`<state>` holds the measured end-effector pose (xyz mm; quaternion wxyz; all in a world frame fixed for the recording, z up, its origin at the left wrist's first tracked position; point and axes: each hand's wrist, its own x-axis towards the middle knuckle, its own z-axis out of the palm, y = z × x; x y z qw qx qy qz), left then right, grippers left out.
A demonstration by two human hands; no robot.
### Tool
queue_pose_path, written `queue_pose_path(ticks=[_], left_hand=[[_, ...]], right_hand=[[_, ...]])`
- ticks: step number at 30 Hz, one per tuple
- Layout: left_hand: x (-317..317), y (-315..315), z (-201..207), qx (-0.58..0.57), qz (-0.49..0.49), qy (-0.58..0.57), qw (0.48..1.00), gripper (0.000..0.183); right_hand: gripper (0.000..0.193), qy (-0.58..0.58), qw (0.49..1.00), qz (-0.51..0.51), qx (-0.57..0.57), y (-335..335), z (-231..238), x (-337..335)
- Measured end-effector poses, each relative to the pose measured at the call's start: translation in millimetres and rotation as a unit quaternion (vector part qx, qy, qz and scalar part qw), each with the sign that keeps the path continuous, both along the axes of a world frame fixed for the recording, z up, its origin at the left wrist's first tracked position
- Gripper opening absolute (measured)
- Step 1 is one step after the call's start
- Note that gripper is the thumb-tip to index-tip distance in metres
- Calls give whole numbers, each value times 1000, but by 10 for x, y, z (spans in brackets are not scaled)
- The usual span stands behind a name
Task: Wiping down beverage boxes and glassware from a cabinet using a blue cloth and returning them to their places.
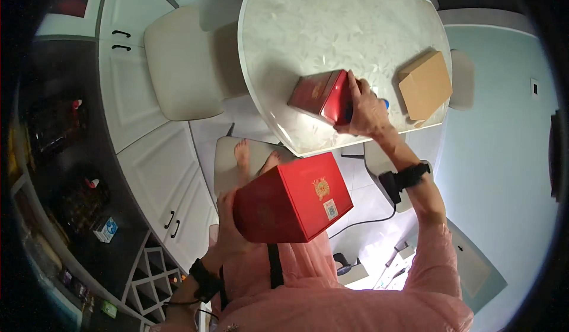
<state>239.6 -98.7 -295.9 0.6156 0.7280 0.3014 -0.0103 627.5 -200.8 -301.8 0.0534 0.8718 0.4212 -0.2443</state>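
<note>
A large glossy red box (pixel 296 204) with a gold emblem and a small white label is held in front of my body, tilted, off the table. My left hand (pixel 230 231) is closed on its left side; some of the fingers are hidden by the box. On the table's near part lies a smaller shiny dark-red box (pixel 317 95). My right hand (pixel 368 114) is wrapped round its right end, the thumb and fingers spread over that face. A bit of something blue (pixel 386 104) shows just behind the right hand.
A pale table (pixel 332 24) with a rounded edge holds a brown cardboard box (pixel 425 86) at its right. A beige chair (pixel 181 62) stands to the left. My bare feet show over another pale seat (pixel 225 160). White cabinets (pixel 163 166) and a dark counter (pixel 77 119) line the left.
</note>
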Motion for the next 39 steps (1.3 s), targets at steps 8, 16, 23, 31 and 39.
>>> queue_pose_path(ticks=[8, 16, 23, 31, 39], left_hand=[[678, 266, -109, 68, -32, -109, 991, 112], [1312, 272, -635, 64, -58, -144, 986, 113], [1806, 78, -986, 77, -117, -145, 979, 114], [2194, -160, -1799, 83, -187, -169, 964, 117], [2296, -154, -2056, 98, -277, -103, 951, 127]], right_hand=[[117, -114, 993, -24, 13, 259, -146, 773], [100, -129, 977, -101, 137, -112, -152, 869], [22, 590, 333, -656, 333, -1413, -252, 220], [47, 401, 471, -672, 408, -1199, -395, -290], [29, 343, 425, -681, 488, -1441, -853, -570]])
